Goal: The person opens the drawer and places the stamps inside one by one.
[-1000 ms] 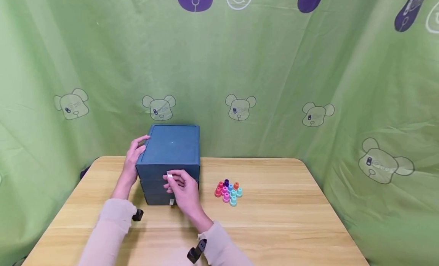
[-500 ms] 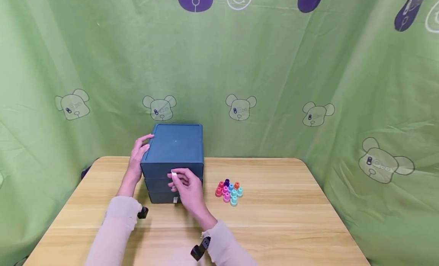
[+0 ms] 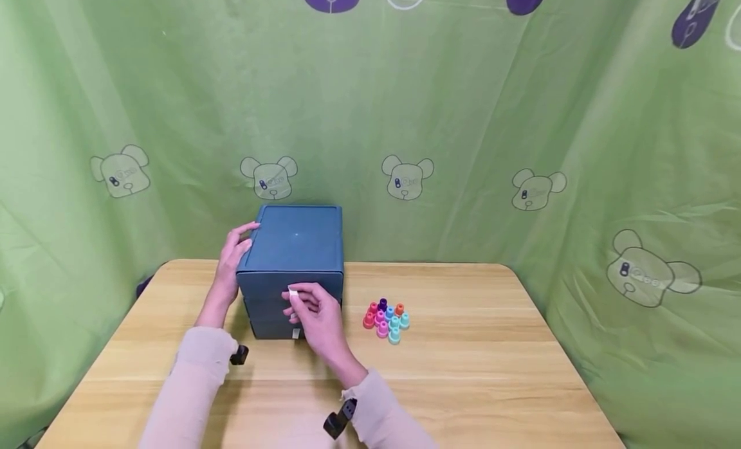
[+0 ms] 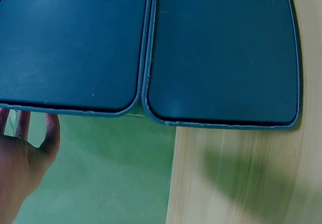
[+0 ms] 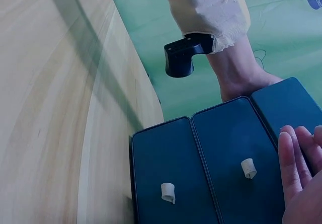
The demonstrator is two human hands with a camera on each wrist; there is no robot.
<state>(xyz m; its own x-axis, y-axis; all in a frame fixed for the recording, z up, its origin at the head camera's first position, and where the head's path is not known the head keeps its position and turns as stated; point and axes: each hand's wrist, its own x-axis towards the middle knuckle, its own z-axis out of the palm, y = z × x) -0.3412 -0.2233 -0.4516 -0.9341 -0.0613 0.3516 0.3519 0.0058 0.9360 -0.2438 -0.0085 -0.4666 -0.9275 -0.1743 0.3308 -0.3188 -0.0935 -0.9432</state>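
A dark blue three-drawer cabinet (image 3: 296, 240) stands on the left part of the table. My left hand (image 3: 228, 262) rests against its left side, with fingertips at the top edge; the left wrist view shows those fingers (image 4: 52, 131) extended along the side. In front of the cabinet, my right hand (image 3: 323, 323) pinches the white pull tab (image 3: 293, 293) of the top drawer between thumb and forefinger. Two more white loops show in the right wrist view, a lower tab (image 5: 168, 192) and a middle tab (image 5: 248, 168). All the drawers look pushed in.
Right of the cabinet, several small coloured pegs, such as a pink peg (image 3: 382, 330) and a purple peg (image 3: 383, 304), stand clustered on the wooden table (image 3: 463, 359). A green curtain (image 3: 451, 114) hangs behind and at both sides.
The cabinet has shifted slightly to the right together with both hands, mostly in the first half second. The right hand's pinch on the tab stays the same; the pegs have not moved.
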